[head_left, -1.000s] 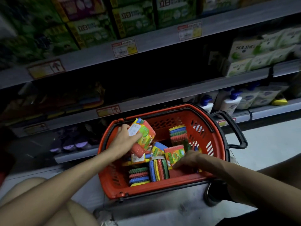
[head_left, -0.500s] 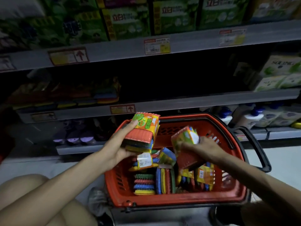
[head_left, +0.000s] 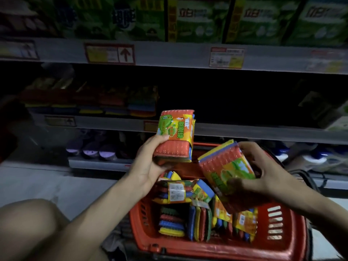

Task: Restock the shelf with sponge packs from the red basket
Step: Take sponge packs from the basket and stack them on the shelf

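Gripping one sponge pack [head_left: 176,136] in the left grip [head_left: 150,167], thumb pressing the printed face and palm cupping the lower end, holding it upright above the far rim of the red basket [head_left: 290,230] and in front of the edge of the middle shelf [head_left: 254,132]. Gripping a second sponge pack [head_left: 225,171] in the right grip [head_left: 263,173], thumb and fingers curling round its sides, holding it tilted just above the basket interior, near the first pack but apart from it. Leaving further packs [head_left: 175,192] lying flat and standing on edge inside the basket. Facing a dim row of stacked sponges [head_left: 113,104] at the left of the middle shelf, green boxes [head_left: 197,19] on the shelf above, a price label [head_left: 110,53] bearing an upward arrow on that upper shelf's edge, and purple items [head_left: 92,150] on the lower shelf.
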Tool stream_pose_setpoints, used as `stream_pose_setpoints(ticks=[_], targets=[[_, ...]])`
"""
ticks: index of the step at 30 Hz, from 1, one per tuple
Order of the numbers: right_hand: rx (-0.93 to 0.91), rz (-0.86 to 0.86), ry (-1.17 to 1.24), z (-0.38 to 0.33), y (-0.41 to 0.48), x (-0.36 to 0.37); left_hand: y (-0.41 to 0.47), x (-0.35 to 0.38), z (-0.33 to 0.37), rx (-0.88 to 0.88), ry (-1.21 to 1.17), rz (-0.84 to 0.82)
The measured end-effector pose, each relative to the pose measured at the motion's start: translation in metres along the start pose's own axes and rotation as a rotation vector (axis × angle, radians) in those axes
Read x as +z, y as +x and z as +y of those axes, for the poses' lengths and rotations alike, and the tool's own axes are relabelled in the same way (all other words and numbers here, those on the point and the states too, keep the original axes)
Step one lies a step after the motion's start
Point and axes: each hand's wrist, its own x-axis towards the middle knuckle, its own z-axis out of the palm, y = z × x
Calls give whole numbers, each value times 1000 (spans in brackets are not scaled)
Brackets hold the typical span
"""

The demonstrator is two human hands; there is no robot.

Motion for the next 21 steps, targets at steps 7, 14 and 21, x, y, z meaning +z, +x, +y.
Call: stream_pose_setpoints(ticks=[7, 14, 21], targets=[[-112, 37, -260, 1, 12, 9, 1, -6, -2, 80, 14, 89], [-246, -15, -703, -10, 8, 27, -3, -2, -5, 137, 71, 128], [-227, -191, -406, -14, 12, 36, -4, 11, -3, 197, 14, 158]])
